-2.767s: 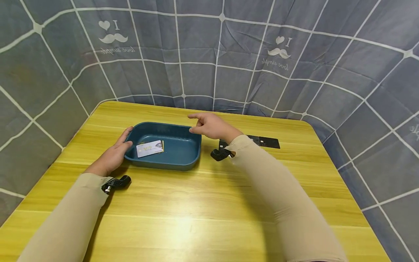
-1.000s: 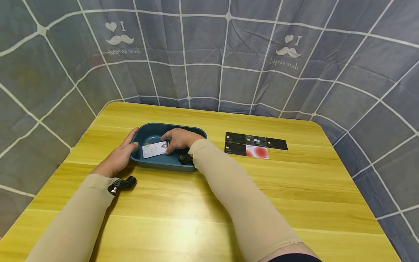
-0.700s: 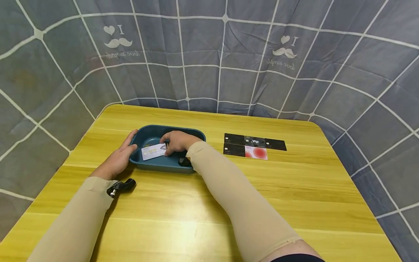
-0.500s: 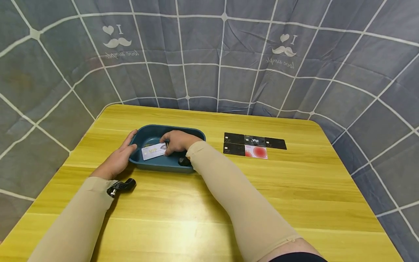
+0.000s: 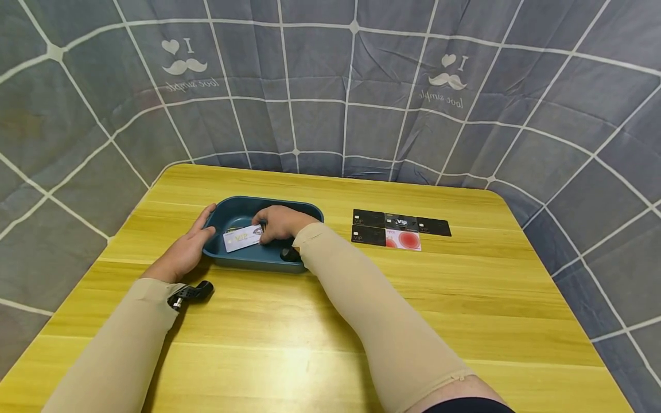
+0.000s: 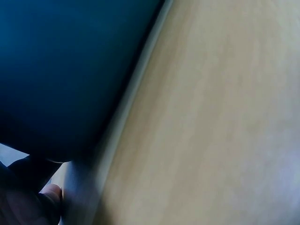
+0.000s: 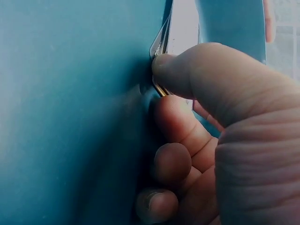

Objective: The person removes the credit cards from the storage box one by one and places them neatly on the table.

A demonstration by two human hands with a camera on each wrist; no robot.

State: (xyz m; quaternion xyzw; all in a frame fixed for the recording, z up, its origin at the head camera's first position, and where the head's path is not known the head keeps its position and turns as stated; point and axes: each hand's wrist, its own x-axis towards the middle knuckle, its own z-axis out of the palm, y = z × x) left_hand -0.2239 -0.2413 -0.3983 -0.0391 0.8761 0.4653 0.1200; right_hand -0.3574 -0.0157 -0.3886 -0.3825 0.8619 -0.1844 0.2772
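Observation:
A dark blue rectangular tray [image 5: 258,265] sits left of centre on the wooden table. At its left end my left hand [image 5: 181,252] holds it, thumb over the rim and fingers along the outer side. Inside, a white VIP card [image 5: 241,238] lies on top of other cards, whose edges show beneath it. My right hand [image 5: 281,222] reaches into the tray and pinches the right end of these cards. In the right wrist view the thumb [image 7: 187,70] presses on the white card, the index finger at its edge. How many cards are pinched cannot be told.
On the table right of the tray, black VIP cards [image 5: 368,235] and a white card with red circles [image 5: 403,240] lie edge to edge in two rows. A grey checked curtain [image 5: 320,74] hangs round the table's back and sides.
Since the earliest frame my right hand has moved left from over the tray's right rim down to the cards inside, uncovering the table cards. Over the last second both hands hardly move.

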